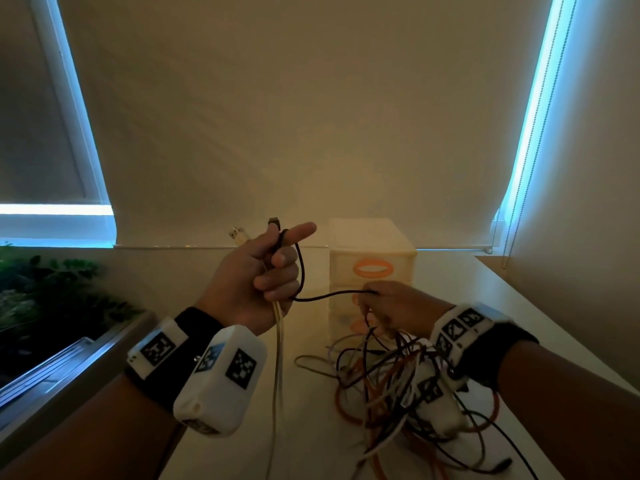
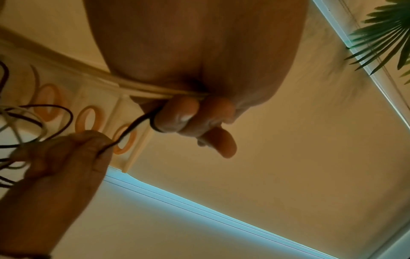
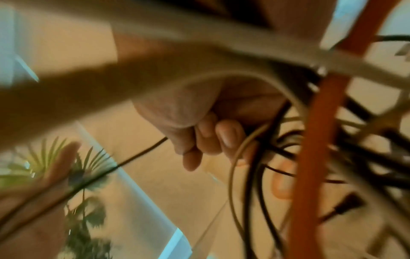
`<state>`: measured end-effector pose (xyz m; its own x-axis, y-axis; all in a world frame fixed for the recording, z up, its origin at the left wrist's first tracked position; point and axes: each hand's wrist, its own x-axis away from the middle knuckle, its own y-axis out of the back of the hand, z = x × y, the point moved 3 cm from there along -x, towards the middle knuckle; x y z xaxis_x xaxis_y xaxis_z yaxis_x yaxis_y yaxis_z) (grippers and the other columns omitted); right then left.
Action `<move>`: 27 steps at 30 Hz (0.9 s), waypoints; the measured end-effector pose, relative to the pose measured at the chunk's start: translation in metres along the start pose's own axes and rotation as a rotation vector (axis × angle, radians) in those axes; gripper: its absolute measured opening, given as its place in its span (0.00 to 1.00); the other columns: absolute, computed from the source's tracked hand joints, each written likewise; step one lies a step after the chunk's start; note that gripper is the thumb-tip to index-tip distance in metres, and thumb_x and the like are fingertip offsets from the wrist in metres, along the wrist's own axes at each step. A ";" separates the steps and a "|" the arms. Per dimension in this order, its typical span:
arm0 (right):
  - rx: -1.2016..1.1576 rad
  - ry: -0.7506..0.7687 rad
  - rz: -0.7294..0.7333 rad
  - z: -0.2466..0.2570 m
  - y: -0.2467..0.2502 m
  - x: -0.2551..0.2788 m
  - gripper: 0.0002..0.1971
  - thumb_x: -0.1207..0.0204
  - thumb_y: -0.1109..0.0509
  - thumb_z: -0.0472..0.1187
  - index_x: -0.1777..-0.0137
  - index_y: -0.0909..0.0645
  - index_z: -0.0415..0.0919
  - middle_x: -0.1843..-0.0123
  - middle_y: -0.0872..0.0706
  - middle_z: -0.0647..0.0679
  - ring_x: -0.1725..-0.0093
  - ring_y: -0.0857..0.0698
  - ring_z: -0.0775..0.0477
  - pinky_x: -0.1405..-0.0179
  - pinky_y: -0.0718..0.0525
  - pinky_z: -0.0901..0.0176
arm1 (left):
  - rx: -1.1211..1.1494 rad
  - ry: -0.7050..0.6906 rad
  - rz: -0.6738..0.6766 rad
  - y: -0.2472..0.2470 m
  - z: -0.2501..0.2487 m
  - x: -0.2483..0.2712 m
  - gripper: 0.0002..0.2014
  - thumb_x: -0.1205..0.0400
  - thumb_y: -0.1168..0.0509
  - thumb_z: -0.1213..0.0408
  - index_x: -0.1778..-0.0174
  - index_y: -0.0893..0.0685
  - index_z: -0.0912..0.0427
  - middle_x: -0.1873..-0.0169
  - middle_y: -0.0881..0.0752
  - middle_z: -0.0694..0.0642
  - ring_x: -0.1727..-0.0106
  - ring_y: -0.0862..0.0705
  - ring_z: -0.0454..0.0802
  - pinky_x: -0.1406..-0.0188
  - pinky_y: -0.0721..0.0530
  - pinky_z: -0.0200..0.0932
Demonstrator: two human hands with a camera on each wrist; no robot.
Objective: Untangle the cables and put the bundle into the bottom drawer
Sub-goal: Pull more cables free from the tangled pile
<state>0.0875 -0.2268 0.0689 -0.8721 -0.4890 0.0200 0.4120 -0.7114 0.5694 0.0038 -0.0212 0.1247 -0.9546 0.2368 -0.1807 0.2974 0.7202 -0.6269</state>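
Note:
My left hand (image 1: 266, 271) is raised above the table and grips a white cable (image 1: 278, 341) and a black cable (image 1: 329, 296), their plugs sticking up above the fist. The black cable runs right to my right hand (image 1: 388, 303), which pinches it and holds up part of the cable tangle (image 1: 408, 386). That tangle of black, white and orange cables hangs onto the white table (image 1: 311, 427). Behind the hands stands the white drawer unit (image 1: 372, 251) with orange oval handles; its drawers look closed. In the left wrist view the black cable (image 2: 133, 128) loops round my finger.
A window sill and green plants (image 1: 52, 296) lie to the left. A roller blind fills the wall ahead, with its bead chain (image 1: 519, 188) hanging at the right. The table's right edge runs close past my right forearm.

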 end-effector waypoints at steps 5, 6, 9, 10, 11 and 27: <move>-0.248 -0.200 0.064 0.023 0.018 -0.005 0.15 0.14 0.43 0.38 0.64 0.27 0.38 0.80 0.37 0.52 0.82 0.39 0.53 0.76 0.38 0.59 | -0.049 0.044 0.088 -0.003 0.014 0.005 0.23 0.09 0.48 0.54 0.29 0.18 0.66 0.75 0.23 0.51 0.86 0.33 0.40 0.89 0.37 0.33; -0.203 -0.247 0.045 0.026 0.020 -0.006 0.15 0.16 0.41 0.38 0.66 0.27 0.38 0.80 0.36 0.52 0.82 0.39 0.52 0.78 0.38 0.60 | -0.056 0.052 0.115 -0.003 0.017 0.006 0.23 0.08 0.48 0.54 0.30 0.17 0.67 0.75 0.22 0.52 0.86 0.32 0.40 0.89 0.38 0.33; -0.007 -0.326 -0.025 0.037 0.019 -0.010 0.13 0.23 0.33 0.37 0.70 0.24 0.39 0.82 0.30 0.50 0.83 0.34 0.51 0.79 0.35 0.59 | -0.115 0.104 0.205 -0.007 0.026 0.007 0.24 0.08 0.49 0.53 0.30 0.18 0.68 0.69 0.16 0.56 0.86 0.32 0.40 0.89 0.39 0.33; 0.020 -0.330 -0.043 0.041 0.018 -0.012 0.13 0.23 0.32 0.37 0.70 0.23 0.38 0.82 0.28 0.49 0.83 0.32 0.50 0.79 0.33 0.59 | -0.161 0.123 0.201 -0.008 0.029 0.007 0.25 0.08 0.49 0.53 0.30 0.17 0.67 0.67 0.13 0.57 0.86 0.32 0.41 0.88 0.40 0.34; 0.020 -0.327 -0.060 0.044 0.017 -0.014 0.13 0.23 0.32 0.37 0.69 0.21 0.38 0.82 0.25 0.48 0.82 0.29 0.49 0.78 0.31 0.60 | -0.213 0.143 0.184 -0.009 0.033 0.008 0.25 0.08 0.49 0.52 0.32 0.15 0.67 0.63 0.11 0.59 0.85 0.30 0.42 0.88 0.40 0.33; 0.077 0.216 -0.107 0.089 0.003 0.029 0.12 0.16 0.36 0.43 0.55 0.13 0.41 0.76 0.18 0.53 0.79 0.23 0.58 0.73 0.24 0.63 | -0.252 0.144 -0.181 -0.003 0.054 -0.008 0.23 0.07 0.49 0.52 0.36 0.16 0.67 0.46 0.09 0.64 0.48 0.08 0.61 0.59 0.09 0.44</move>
<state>0.0398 -0.1987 0.1447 -0.8297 -0.5151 -0.2150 0.2917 -0.7286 0.6197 0.0098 -0.0602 0.0867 -0.9852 0.1675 0.0366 0.1359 0.8930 -0.4290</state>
